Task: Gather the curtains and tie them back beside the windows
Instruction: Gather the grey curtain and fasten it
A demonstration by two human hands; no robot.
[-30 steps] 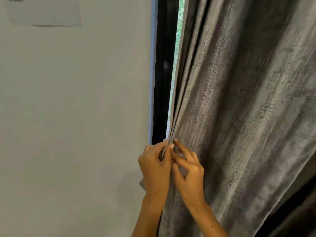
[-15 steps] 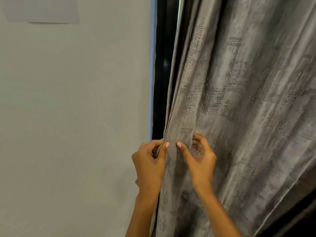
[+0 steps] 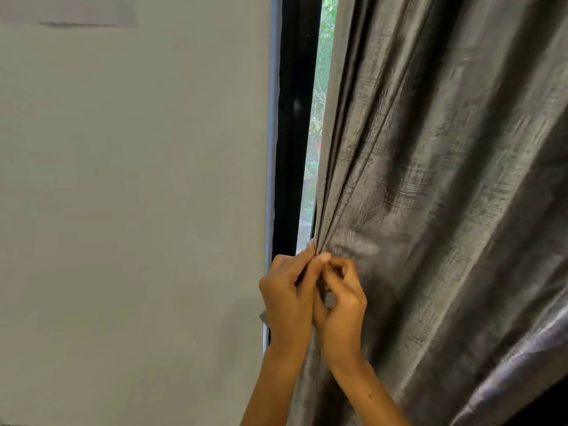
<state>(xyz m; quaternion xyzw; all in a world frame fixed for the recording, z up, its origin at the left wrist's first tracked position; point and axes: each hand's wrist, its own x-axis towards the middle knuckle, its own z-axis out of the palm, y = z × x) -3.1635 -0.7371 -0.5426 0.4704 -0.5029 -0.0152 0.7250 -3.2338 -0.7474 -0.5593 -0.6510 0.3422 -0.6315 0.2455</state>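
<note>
At six o'clock, the left hand (image 3: 287, 298) and right hand (image 3: 341, 305) met, fingers (image 3: 319, 261) pinching the curtain (image 3: 430, 195) edge, probably to bunch pleats before tying.

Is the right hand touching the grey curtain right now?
Touching. The head view shows the right hand with fingers curled into the grey curtain, pinching a fold at its left edge.

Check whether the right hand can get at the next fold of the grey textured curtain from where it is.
Probably yes: the right hand already pinches the grey textured curtain beside the left hand, and nothing covers the folds hanging to its right.
</note>
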